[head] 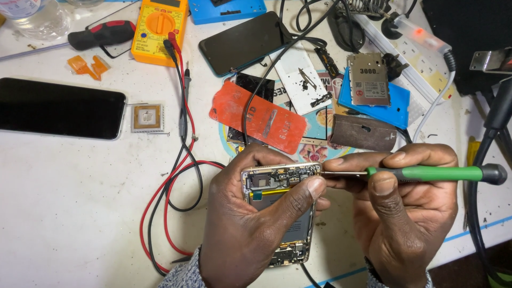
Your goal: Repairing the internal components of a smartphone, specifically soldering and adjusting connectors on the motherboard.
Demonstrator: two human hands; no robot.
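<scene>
**Opened phone under a green screwdriver**

While the left hand (240,229) wraps around an opened phone (280,213) at about six o'clock on the table, its thumb presses across the exposed gold-rimmed frame, where small metal shields and a dark flat battery show. Gripped in the closed fingers of the right hand (405,208), a screwdriver (426,173) with a smooth green handle and black end cap lies level, its thin steel shaft reaching the phone's upper right corner.

Behind the hands, at twelve o'clock, a scuffed red plastic sheet (258,117) lies tilted over a dark panel. A glossy black phone (58,109) rests flat at nine o'clock, with a small square gold-centred chip (148,117) just beside it. A boxy yellow multimeter (159,29) sits at eleven o'clock; its red and black leads (170,186) loop down over the white, speckled table (69,213). At one o'clock, a silvery metal plate (368,79) lies on a blue plastic piece (397,104).
</scene>
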